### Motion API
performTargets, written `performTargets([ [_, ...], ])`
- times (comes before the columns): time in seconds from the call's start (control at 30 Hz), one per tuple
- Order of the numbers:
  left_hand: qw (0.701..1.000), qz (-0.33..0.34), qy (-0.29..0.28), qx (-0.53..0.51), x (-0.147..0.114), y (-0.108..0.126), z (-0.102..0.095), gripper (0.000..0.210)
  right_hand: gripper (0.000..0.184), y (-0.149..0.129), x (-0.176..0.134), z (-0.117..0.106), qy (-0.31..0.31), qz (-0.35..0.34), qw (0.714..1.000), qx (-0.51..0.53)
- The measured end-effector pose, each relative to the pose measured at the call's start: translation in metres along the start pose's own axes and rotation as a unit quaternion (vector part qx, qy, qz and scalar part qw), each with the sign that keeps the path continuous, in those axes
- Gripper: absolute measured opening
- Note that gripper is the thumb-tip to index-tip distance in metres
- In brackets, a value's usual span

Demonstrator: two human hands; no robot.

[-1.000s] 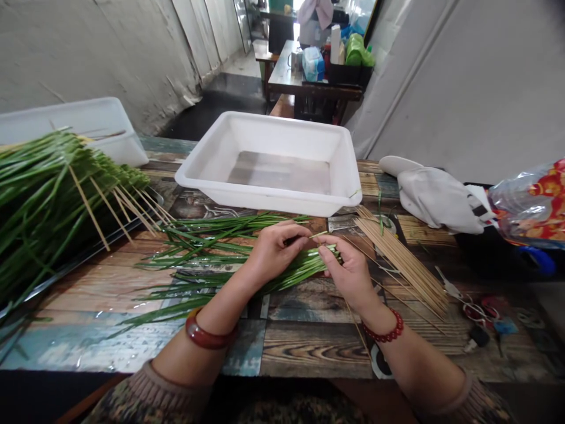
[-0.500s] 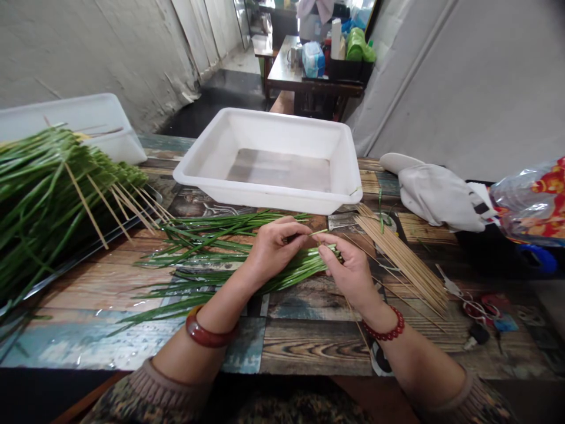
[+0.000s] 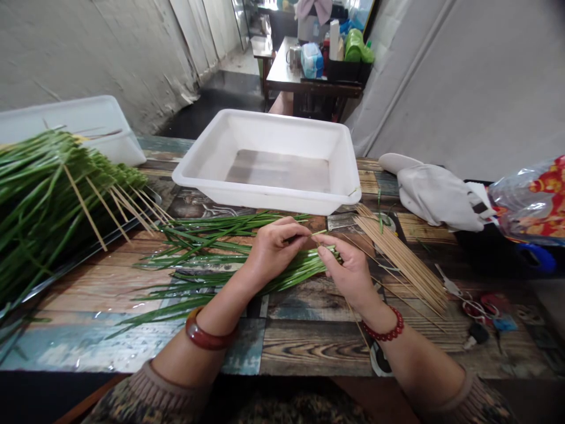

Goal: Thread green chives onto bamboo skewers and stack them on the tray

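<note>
My left hand [image 3: 279, 250] is closed, thumb and fingers pinching a garlic chive [image 3: 318, 233] near its cut end. My right hand [image 3: 348, 271] meets it, fingers closed around a thin bamboo skewer [image 3: 358, 323] whose lower part runs out beneath the palm toward the table's front edge. Several chives [image 3: 304, 270] lie side by side under both hands, pale ends at the right fingertips; they appear threaded on the skewer, though the fingers hide its tip. Loose chives [image 3: 207, 227] spread leftward over the table.
A white plastic tub [image 3: 269, 194] stands behind my hands. Skewered chives [image 3: 57, 182] are heaped on a tray at left, before another white tub [image 3: 119, 138]. To the right lie a bundle of bamboo skewers [image 3: 401, 262], keys [image 3: 477, 333] and a white cap [image 3: 436, 194].
Both hands stay almost in place, fingertips still together at the chive ends. The view has shifted very slightly.
</note>
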State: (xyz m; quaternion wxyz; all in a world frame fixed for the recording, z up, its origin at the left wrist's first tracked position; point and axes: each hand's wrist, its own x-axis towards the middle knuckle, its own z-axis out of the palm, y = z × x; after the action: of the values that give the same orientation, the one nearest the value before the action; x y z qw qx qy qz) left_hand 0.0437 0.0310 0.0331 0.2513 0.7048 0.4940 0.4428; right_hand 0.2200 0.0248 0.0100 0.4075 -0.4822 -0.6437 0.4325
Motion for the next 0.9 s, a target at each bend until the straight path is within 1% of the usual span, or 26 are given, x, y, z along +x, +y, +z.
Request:
performTargets([
  [0.27, 1.0, 0.01, -0.008, -0.001, -0.0001, -0.0003, 0.0, 0.01, 0.028, -0.001, 0.0009, 0.0001, -0.001, 0.0, 1.0, -0.004],
  [0.63, 1.0, -0.002, -0.023, -0.016, 0.0009, 0.0006, -0.0012, 0.011, 0.028, 0.0036, 0.0016, -0.0002, -0.004, -0.002, 1.0, -0.016],
  [0.9, 0.999, -0.005, -0.036, -0.032, 0.0011, 0.0, -0.0021, 0.013, 0.024, 0.004, 0.0021, -0.0026, -0.01, -0.023, 0.999, -0.03],
])
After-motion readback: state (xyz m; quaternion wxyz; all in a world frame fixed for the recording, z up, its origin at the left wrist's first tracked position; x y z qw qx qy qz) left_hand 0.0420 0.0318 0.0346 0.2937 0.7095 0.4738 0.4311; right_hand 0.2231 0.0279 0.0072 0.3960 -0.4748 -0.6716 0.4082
